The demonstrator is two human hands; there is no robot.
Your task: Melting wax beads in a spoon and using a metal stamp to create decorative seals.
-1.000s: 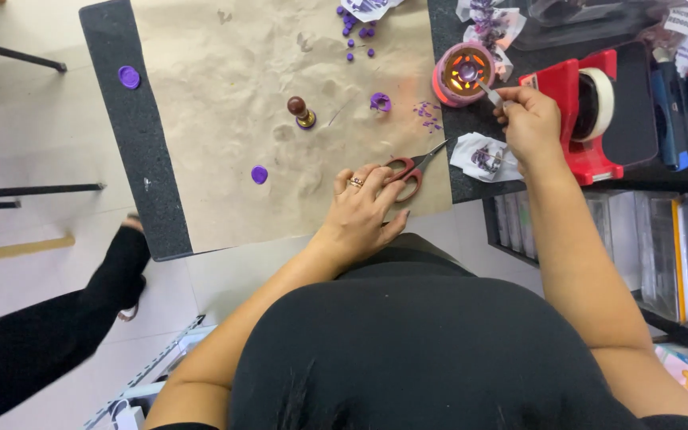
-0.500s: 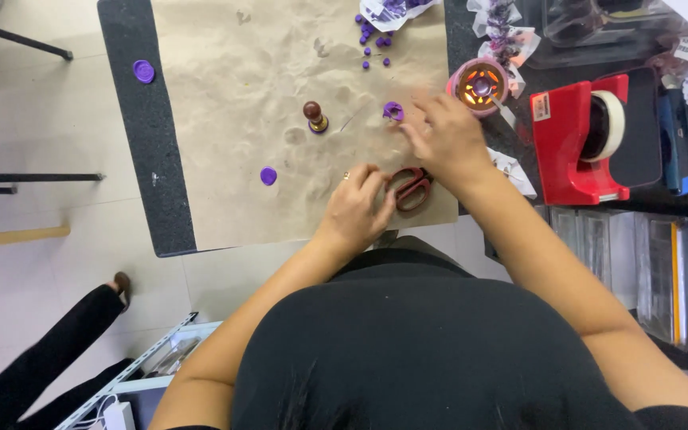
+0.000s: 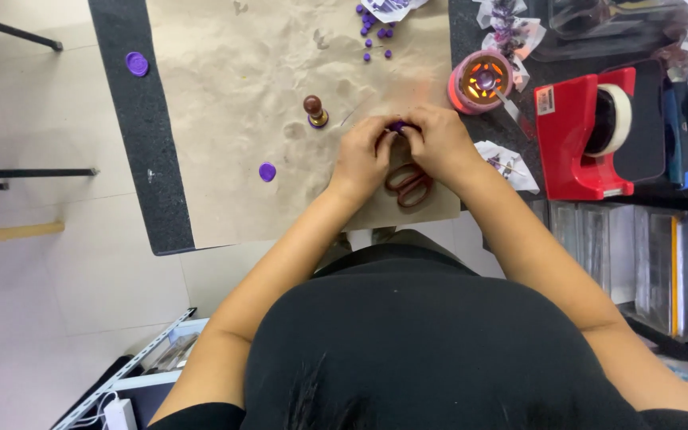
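Head view, and both hands meet over a small round purple wax seal (image 3: 396, 127) near the middle of the crumpled brown paper sheet (image 3: 224, 119). The left hand (image 3: 364, 155) and the right hand (image 3: 433, 143) are fingertip to fingertip, pinching that seal between them; it barely shows past the fingers. Just at 6 o'clock from the hands, red-brown-handled scissors (image 3: 409, 185) lie flat on the paper. At 9 o'clock, a brown-knobbed brass stamp (image 3: 314, 111) stands upright, and a second flat purple wax seal (image 3: 267, 171) lies at 8 o'clock. Loose purple wax beads (image 3: 373, 33) scatter at 12 o'clock. At 2 o'clock a pink round wax melter (image 3: 479, 81) glows orange inside. Farther at 3 o'clock sits a red tape dispenser (image 3: 579, 131) on the dark surface (image 3: 133, 151).
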